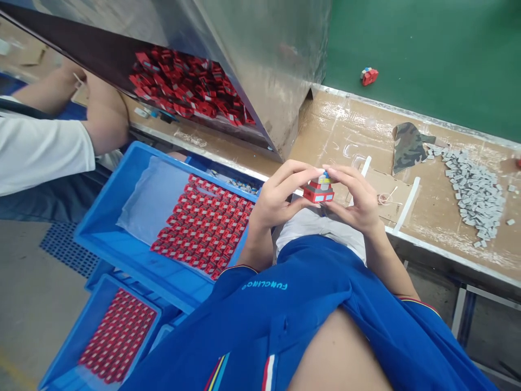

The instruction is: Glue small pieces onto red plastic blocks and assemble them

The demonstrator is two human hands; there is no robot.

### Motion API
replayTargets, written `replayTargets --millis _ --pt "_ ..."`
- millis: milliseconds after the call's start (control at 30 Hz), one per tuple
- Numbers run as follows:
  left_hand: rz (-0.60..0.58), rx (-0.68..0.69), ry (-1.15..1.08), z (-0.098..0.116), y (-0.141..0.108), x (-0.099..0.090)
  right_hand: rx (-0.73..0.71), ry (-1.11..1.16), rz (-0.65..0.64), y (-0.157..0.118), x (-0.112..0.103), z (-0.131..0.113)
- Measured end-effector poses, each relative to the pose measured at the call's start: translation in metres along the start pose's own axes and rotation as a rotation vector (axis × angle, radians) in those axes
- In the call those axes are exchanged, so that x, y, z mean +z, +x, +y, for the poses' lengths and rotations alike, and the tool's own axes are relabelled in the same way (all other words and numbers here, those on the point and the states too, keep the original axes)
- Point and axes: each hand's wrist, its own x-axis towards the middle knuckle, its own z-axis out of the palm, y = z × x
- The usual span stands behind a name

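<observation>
Between my two hands, in front of my body, is a small red toy vehicle (pixel 318 194) with a grey band, pale windows and a yellow, white and blue top. My left hand (pixel 280 193) has its fingers and thumb closed on one side of it. From the other side, my right hand (pixel 356 198) pinches the toy, fingers at the top and thumb below. The fingertips hide parts of its edges. A similar red toy (pixel 369 76) with a blue and white piece rests on the green surface (pixel 423 60).
At left, a blue crate (pixel 134 152) holds rows of red toy parts; another blue crate (pixel 61 358) sits lower. A metal chute (pixel 260 49) contains red pieces (pixel 187 84). Small grey parts (pixel 476 190) and a camouflage cloth (pixel 408 146) lie right. Another person's arm (pixel 103 111) is at left.
</observation>
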Motion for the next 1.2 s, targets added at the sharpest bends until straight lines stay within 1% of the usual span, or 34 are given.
replayTargets --millis 100,167,233,367,433,467,567,633,767,900,1000,1067,1133,1200 --pt "0.048 -0.016 0.0 0.0 0.002 0.007 0.014 -0.011 0.021 -0.001 0.0 -0.001" --pt "0.053 -0.032 -0.022 -0.001 0.001 0.011 0.065 0.024 0.028 -0.003 0.001 -0.002" --pt "0.037 -0.051 -0.105 -0.001 0.0 0.013 0.199 0.16 0.024 -0.007 0.003 -0.002" --pt "0.007 -0.115 -0.3 0.0 -0.002 0.014 0.576 0.588 0.025 -0.017 0.006 -0.001" --pt "0.021 -0.14 -0.292 0.0 -0.001 0.014 0.704 0.731 0.062 -0.021 0.005 0.0" --pt "0.027 -0.146 -0.265 0.0 0.0 0.015 0.744 0.79 0.082 -0.023 0.004 0.001" --pt "0.016 -0.151 -0.157 0.001 0.004 0.018 0.773 0.941 0.131 -0.026 -0.001 0.002" --pt "0.0 -0.148 -0.108 0.0 0.006 0.021 0.777 0.991 0.144 -0.028 -0.005 0.004" --pt "0.006 -0.153 -0.08 0.0 0.007 0.023 0.834 1.016 0.144 -0.035 -0.01 0.009" --pt "0.014 -0.181 -0.06 -0.001 0.005 0.022 0.837 1.02 0.153 -0.043 -0.01 0.017" --pt "-0.003 -0.227 -0.039 0.001 0.002 0.02 0.849 1.002 0.17 -0.044 -0.005 0.019" --pt "-0.019 -0.268 -0.022 0.003 -0.001 0.018 0.863 1.043 0.195 -0.043 -0.005 0.016" --pt "-0.036 -0.306 -0.005 0.004 -0.004 0.015 0.864 1.088 0.243 -0.042 -0.014 0.012" --pt "-0.062 -0.347 0.013 0.0 -0.008 0.012 0.859 1.052 0.34 -0.045 -0.033 0.009"
